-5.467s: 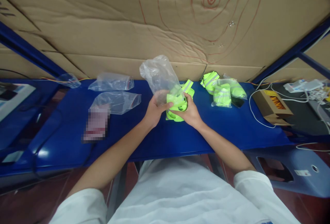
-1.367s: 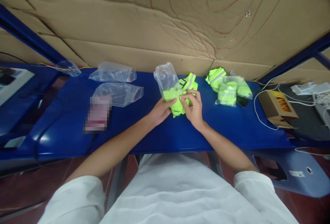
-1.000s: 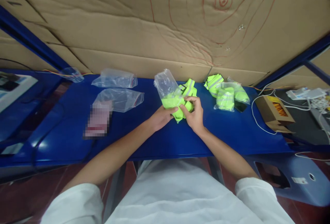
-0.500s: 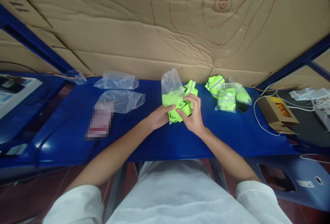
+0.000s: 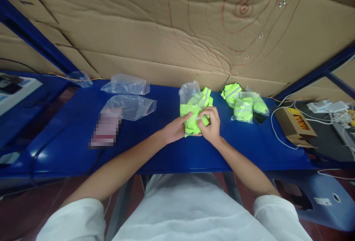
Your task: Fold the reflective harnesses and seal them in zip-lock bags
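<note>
left hand [image 5: 174,132] and right hand [image 5: 212,129] pinch closed on the clear plastic bag of neon-yellow bands [image 5: 191,102]; overstuffed film may split, spilling bands

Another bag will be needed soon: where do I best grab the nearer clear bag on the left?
Pinch the nearer clear bag at its red-striped mouth edge, coming from the right: it lies flat, the film is slack, and that likely stiffer edge faces right.
</note>
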`<state>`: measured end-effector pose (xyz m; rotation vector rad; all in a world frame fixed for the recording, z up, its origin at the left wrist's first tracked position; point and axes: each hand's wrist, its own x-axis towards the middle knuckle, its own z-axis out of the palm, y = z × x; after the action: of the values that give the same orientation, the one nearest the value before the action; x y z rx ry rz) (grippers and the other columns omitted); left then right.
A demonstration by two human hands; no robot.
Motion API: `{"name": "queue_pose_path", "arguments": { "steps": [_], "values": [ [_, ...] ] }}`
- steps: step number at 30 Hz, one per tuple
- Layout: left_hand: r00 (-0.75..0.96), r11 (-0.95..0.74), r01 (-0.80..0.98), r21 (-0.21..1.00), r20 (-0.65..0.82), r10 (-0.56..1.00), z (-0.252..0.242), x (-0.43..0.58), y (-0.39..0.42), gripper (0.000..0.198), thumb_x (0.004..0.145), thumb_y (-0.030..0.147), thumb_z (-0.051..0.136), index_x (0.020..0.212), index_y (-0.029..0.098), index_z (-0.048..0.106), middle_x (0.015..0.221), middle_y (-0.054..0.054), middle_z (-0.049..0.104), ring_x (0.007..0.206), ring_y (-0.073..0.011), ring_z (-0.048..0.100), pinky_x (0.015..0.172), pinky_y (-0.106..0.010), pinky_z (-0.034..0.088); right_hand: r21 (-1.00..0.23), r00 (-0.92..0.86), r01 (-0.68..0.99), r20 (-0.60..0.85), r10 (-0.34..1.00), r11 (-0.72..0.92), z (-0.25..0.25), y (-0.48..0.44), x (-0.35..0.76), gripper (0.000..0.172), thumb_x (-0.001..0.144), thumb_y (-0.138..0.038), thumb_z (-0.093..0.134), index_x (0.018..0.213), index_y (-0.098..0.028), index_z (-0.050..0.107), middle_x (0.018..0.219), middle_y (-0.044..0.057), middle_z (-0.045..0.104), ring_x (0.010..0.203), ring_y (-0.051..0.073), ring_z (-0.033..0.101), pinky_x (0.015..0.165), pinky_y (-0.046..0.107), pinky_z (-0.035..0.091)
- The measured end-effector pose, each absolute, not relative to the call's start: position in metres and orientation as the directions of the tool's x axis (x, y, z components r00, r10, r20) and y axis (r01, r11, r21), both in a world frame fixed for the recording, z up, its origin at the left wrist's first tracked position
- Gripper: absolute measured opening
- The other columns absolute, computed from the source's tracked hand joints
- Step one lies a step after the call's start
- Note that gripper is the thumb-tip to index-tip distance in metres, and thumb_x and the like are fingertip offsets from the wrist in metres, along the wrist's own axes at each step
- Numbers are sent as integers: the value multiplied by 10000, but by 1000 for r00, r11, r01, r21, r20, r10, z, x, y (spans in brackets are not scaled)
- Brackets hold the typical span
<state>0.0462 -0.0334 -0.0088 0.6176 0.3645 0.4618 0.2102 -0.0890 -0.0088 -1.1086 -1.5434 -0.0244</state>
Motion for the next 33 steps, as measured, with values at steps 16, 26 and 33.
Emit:
{"name": "queue_pose_path", "arguments": {
  "steps": [16, 26, 33],
  "values": [
    [814, 688, -338, 642, -168, 556, -11, 44, -33, 421, 931, 417, 772, 1301, 223, 714, 1350, -86, 732, 1155, -235, 722, 992, -402, 621, -502, -2, 696, 714, 700, 513, -16, -86, 222, 209, 921, -294, 761, 1072, -254, 622, 1105, 78, 617, 1067, 262, 622, 915, 426, 536],
    [726, 650, -442, 618, -178, 664, -4, 45, -28, 321, 965, 345, 727, 1234, 171, 744, 1232, -97, 773, 1019, -215, 749, 905, -342, 624, -514, -120, 675, 631, 766, 529, -8, -89, 219, 564, 855, -422, 843, 1293, -267, 522, 1292, 122, 549, 1256, 302, 555, 1051, 485, 500],
    [770, 741, -360, 567, -269, 579, -15, 49, -35, 313, 957, 348, 738, 1230, 197, 736, 1071, -45, 783, 797, -151, 721, 798, -315, 629, -525, -8, 734, 628, 779, 431, -18, -84, 216, 490, 839, -451, 850, 1133, -254, 511, 1134, 86, 583, 1082, 280, 577, 921, 449, 519]
  ]
}}
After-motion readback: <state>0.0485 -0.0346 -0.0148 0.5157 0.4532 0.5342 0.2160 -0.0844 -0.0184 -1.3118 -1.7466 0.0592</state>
